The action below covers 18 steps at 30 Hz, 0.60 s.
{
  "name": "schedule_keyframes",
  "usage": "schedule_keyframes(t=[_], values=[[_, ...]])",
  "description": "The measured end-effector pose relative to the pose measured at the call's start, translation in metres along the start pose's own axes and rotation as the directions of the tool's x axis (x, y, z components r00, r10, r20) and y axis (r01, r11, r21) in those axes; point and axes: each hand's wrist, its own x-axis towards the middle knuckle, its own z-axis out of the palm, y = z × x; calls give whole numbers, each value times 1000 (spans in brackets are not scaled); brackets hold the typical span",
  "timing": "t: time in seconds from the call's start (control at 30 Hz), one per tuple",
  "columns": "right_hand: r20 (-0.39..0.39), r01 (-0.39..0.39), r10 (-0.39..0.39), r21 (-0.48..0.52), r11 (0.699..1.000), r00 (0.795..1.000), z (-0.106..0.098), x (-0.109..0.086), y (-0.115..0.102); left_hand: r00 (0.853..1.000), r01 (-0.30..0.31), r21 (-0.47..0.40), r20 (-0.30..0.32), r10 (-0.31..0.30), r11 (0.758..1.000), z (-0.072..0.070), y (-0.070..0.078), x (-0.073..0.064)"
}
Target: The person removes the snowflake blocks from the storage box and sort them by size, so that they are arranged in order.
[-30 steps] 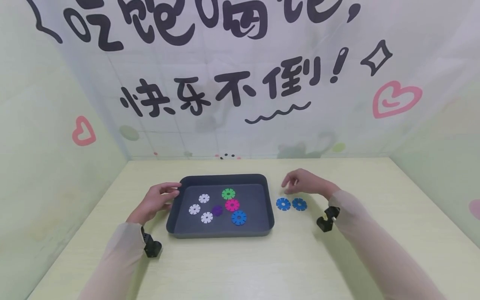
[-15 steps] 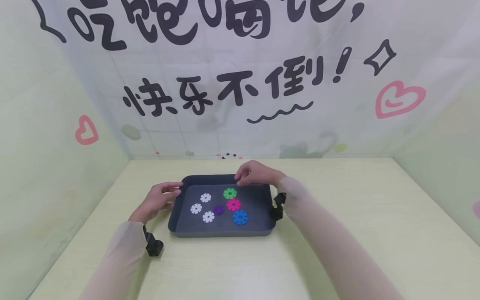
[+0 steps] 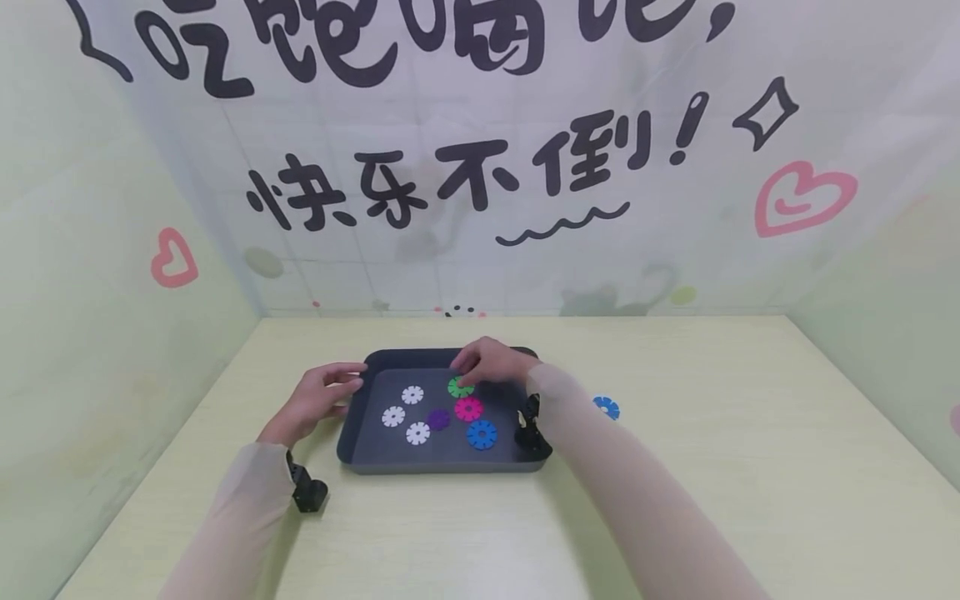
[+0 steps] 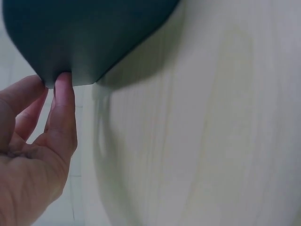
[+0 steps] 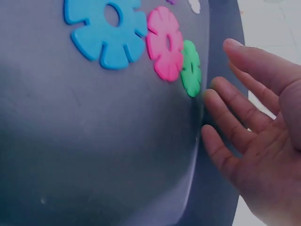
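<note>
A dark grey tray point(image 3: 375, 454) holds flat, slotted plastic discs shaped like flowers. At its left edge, my left hand point(image 3: 307, 404) pinches the rim; in the left wrist view the thumb lies against the tray's outside. My right hand point(image 3: 495, 362) reaches over the back right of the tray, its fingertips right at the green disc point(image 3: 454, 392). In the right wrist view the fingers are spread, with nothing between them. In front of the green disc lie a pink disc point(image 3: 469, 417) and a larger blue disc point(image 3: 482, 445).
A purple disc point(image 3: 435, 423) and several small white discs, one a white disc point(image 3: 412, 388) near the back, lie in the tray's left and middle. Right of the tray, a second blue disc point(image 3: 611, 407) rests on the table point(image 3: 712, 500), partly behind my right sleeve. A printed backdrop stands behind.
My right hand has moved left from beside the blue discs on the table to over the tray, then down to the green disc. My left hand stays at the tray rim.
</note>
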Motion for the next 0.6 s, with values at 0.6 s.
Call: schedule_keyframes(t=[0.6], values=[[22, -82, 84, -103, 991, 996, 11, 7, 4, 1000, -5, 3, -1, 5, 1000, 0, 0, 0]])
